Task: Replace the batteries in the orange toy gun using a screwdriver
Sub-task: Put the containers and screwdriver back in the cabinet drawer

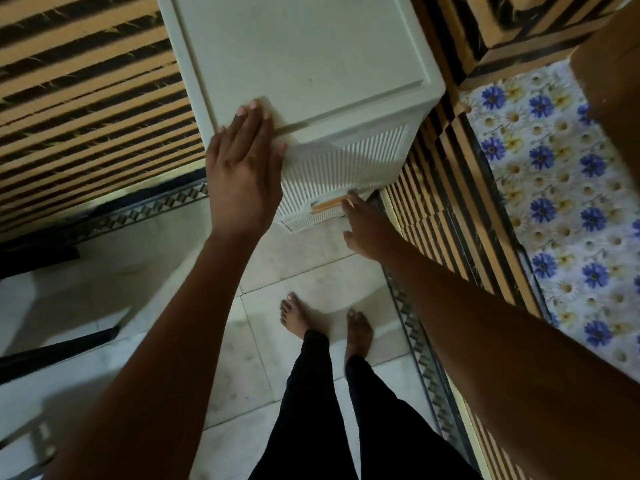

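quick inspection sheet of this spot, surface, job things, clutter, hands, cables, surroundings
surface: flat top of a white plastic drawer cabinet, bare where visible
job's things: no toy gun, screwdriver or batteries seen; orange drawer handle on the ribbed cabinet front
clutter: nothing seen
grippers: left hand lies flat, fingers straight, on the cabinet's front top edge; right hand reaches to the orange handle, fingertips at its end, grip not clear
cables: nothing seen
surroundings: pale tiled floor with the person's bare feet, striped orange and black panels on both sides, blue flower-print cloth at right
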Available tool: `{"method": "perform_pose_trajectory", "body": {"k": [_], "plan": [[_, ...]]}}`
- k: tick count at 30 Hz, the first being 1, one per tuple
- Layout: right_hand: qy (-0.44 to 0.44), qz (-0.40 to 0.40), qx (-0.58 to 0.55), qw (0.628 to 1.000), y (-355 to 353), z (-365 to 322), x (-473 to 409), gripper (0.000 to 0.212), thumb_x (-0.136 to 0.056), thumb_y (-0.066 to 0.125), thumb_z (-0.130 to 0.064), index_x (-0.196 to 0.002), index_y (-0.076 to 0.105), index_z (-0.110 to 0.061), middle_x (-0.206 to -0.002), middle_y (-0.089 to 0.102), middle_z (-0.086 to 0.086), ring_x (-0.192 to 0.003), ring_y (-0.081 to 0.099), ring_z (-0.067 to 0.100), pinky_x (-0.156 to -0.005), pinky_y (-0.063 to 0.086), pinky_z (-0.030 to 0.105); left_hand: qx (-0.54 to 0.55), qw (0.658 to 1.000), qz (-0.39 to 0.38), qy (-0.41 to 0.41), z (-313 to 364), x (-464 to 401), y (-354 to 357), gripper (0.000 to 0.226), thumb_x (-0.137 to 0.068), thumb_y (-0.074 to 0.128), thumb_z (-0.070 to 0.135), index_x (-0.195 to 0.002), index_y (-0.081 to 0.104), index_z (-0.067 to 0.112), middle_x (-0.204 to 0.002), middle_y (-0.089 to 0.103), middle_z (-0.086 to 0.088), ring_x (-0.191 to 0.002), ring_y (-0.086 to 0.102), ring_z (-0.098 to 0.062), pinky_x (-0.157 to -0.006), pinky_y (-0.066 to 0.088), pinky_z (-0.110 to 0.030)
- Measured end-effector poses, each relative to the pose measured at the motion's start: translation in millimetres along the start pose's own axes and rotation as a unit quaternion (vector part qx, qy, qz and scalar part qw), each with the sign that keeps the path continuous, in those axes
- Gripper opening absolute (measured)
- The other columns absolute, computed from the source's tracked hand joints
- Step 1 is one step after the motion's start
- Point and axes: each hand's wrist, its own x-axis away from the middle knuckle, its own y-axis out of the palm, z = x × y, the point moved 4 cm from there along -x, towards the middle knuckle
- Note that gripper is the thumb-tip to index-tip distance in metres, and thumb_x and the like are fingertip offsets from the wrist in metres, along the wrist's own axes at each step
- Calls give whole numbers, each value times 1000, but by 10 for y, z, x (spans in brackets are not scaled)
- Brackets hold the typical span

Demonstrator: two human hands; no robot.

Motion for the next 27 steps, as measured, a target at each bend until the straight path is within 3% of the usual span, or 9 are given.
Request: {"method": "perform_pose_trajectory", "body": {"k": [3, 6, 8, 11, 16, 22, 27], "plan": [[85, 115, -98, 985, -37, -53, -178, 54, -84, 75, -18, -132, 59, 2, -141, 56, 22, -123, 59, 36, -102, 53, 49, -22, 999, 27, 15, -51, 40, 12, 44, -112, 44, 34, -149, 56, 14, -158, 50, -4, -150, 42, -21, -118, 34, -49], [249, 126, -256, 926, 84, -83, -351, 54, -70, 85, -40, -111, 68, -10, -114, 68, 9, -108, 67, 25, -89, 55, 27, -2, 999, 26, 26, -109, 32, 16, 43, -112, 45, 34, -148, 56, 13, -157, 50, -5, -150, 43, -21, -117, 36, -48], [294, 96, -366, 878, 101, -225, -435, 80, -59, 93, -48, -124, 61, -14, -125, 67, 6, -121, 62, 24, -96, 49, 27, 9, 999, 26, 31, -133, 21, 19, 43, -111, 47, 33, -147, 58, 12, -156, 52, -6, -149, 44, -21, -115, 38, -47], [316, 82, -462, 824, 52, -408, -580, 110, -60, 99, -32, -149, 38, -7, -147, 54, 7, -139, 48, 26, -113, 38, 30, 19, 998, 37, 39, -147, 16, 16, 41, -110, 51, 32, -144, 61, 11, -152, 55, -7, -146, 48, -21, -111, 42, -48], [352, 114, -521, 769, 125, -441, -807, 137, -45, 103, -39, -153, 27, -3, -141, 60, 8, -132, 56, 26, -112, 45, 32, 37, 996, 56, 56, -194, -1, 22, 39, -107, 57, 31, -137, 66, 9, -147, 61, -9, -140, 55, -22, -105, 47, -45], [352, 157, -487, 784, 255, -383, -827, 140, -26, 88, -70, -143, 39, -11, -127, 64, 3, -120, 61, 24, -102, 55, 41, 42, 994, 74, 65, -204, -3, 48, 38, -104, 63, 28, -135, 68, 8, -144, 63, -10, -138, 57, -22, -102, 49, -45], [337, 136, -459, 811, 268, -385, -814, 153, -30, 82, -79, -155, 26, -11, -145, 54, 9, -135, 53, 27, -106, 52, 46, 46, 995, 69, 58, -184, -11, 37, 37, -104, 63, 28, -134, 69, 7, -144, 63, -10, -138, 57, -23, -102, 49, -45]]}}
